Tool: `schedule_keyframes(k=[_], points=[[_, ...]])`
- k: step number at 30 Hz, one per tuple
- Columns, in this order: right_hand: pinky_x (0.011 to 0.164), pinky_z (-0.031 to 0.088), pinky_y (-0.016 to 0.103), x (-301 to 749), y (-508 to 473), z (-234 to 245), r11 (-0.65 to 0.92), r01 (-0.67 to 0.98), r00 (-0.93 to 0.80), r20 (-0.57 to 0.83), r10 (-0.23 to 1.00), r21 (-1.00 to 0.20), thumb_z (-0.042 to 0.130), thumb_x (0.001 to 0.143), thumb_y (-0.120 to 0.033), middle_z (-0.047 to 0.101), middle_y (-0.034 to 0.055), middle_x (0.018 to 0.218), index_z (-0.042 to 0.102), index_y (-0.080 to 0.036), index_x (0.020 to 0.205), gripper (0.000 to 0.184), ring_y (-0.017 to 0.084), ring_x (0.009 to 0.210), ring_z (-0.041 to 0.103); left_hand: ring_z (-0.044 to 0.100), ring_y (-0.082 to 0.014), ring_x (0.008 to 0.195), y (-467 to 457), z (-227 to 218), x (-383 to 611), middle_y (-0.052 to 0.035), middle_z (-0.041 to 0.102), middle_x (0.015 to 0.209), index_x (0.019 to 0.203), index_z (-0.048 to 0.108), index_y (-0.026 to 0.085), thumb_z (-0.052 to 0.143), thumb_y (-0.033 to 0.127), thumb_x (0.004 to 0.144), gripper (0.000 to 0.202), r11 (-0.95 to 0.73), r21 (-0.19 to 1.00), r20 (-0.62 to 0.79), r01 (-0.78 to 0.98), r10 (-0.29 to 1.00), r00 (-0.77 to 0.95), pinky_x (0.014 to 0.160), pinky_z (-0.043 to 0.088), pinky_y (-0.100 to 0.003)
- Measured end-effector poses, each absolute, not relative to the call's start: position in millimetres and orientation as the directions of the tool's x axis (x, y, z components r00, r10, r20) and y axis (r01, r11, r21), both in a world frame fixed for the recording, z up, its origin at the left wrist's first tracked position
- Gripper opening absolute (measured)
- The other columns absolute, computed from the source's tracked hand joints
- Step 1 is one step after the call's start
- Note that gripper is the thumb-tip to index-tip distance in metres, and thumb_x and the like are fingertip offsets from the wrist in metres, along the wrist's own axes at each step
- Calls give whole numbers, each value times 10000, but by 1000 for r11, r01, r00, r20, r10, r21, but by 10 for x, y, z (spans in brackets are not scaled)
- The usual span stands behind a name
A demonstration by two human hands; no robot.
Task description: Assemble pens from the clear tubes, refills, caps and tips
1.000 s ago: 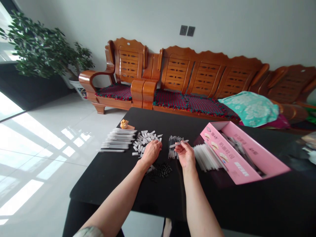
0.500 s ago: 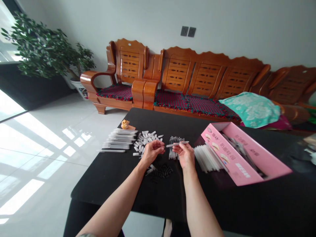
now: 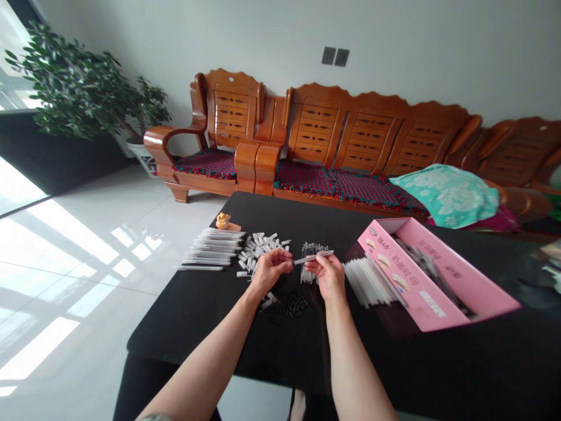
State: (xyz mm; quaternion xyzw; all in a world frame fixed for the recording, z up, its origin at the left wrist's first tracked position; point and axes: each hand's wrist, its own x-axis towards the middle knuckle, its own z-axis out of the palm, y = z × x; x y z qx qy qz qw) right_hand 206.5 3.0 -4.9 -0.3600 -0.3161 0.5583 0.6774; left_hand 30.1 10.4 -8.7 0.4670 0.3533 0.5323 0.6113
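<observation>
1 tube [image 3: 302, 259] in right fingers' [image 3: 322, 261] pinch, left fingers' [image 3: 281, 258] hold unclear, thin rods [image 3: 309, 249] behind

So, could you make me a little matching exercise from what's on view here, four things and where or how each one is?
Things
1. Slender pale tube
2. Small black pieces
3. Pink box
4. Turquoise cloth

Places or states
A. Lying on the wooden sofa
B. Open-topped, with printing on its side
C. Pinched in the person's right hand
D. Scattered on the black table

Pairs: 1-C, 2-D, 3-B, 4-A
</observation>
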Motion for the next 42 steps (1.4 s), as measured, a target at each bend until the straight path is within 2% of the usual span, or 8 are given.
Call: schedule_keyframes(k=[21, 27, 30, 33, 36, 38, 42], points=[[524, 605, 286, 2061, 46, -84, 107, -519, 170, 20, 985, -848, 783, 681, -240, 748, 73, 699, 588, -159, 837, 262, 217, 575, 725, 634, -125, 616, 109, -111, 312, -31, 682, 735, 937, 634, 119, 793, 289, 647, 372, -24, 956, 72, -293, 985, 155, 619, 530, -247], [515, 605, 282, 2053, 45, -95, 97, -510, 185, 1, 983, -854, 793, 673, -244, 730, 42, 639, 579, -166, 820, 271, 212, 555, 720, 674, -167, 750, 69, -61, 313, -58, 705, 824, 985, 660, 142, 776, 230, 656, 360, -158, 983, 167, -94, 981, 97, 716, 552, -280], [506, 604, 280, 2052, 48, -98, 99, -515, 197, -5, 980, -851, 800, 668, -243, 725, 38, 622, 578, -164, 819, 280, 215, 548, 719, 680, -182, 817, 56, -44, 305, -68, 710, 893, 1062, 657, 159, 763, 259, 686, 403, -222, 975, 223, -16, 971, 87, 769, 553, -295], [494, 599, 274, 2056, 51, -92, 101, -522, 210, -13, 978, -847, 809, 659, -253, 727, 46, 625, 578, -161, 814, 293, 218, 547, 719, 675, -171, 757, 57, -55, 288, -64, 713, 851, 1072, 661, 153, 701, 391, 767, 389, -224, 974, 222, 31, 972, 72, 678, 542, -253], [501, 599, 275, 2057, 50, -86, 106, -524, 213, -9, 977, -845, 812, 658, -258, 730, 56, 634, 580, -156, 807, 294, 217, 553, 719, 590, -117, 509, 54, -77, 272, -37, 668, 644, 862, 703, 136, 520, 509, 876, 416, -171, 974, 156, 146, 982, 107, 483, 443, -198], [505, 599, 276, 2056, 48, -87, 107, -522, 206, -4, 978, -846, 808, 664, -254, 732, 61, 639, 582, -155, 810, 287, 216, 555, 719, 524, -88, 420, 50, -89, 269, -29, 640, 585, 738, 693, 131, 461, 530, 898, 488, -151, 967, 122, 203, 981, 148, 427, 375, -184], [504, 602, 281, 2051, 43, -96, 103, -517, 195, 0, 981, -850, 806, 670, -246, 732, 53, 642, 583, -160, 825, 285, 218, 555, 720, 501, -82, 408, 60, -107, 279, -3, 607, 530, 693, 671, 137, 587, 493, 829, 391, -154, 965, 120, 213, 979, 165, 431, 349, -178]])
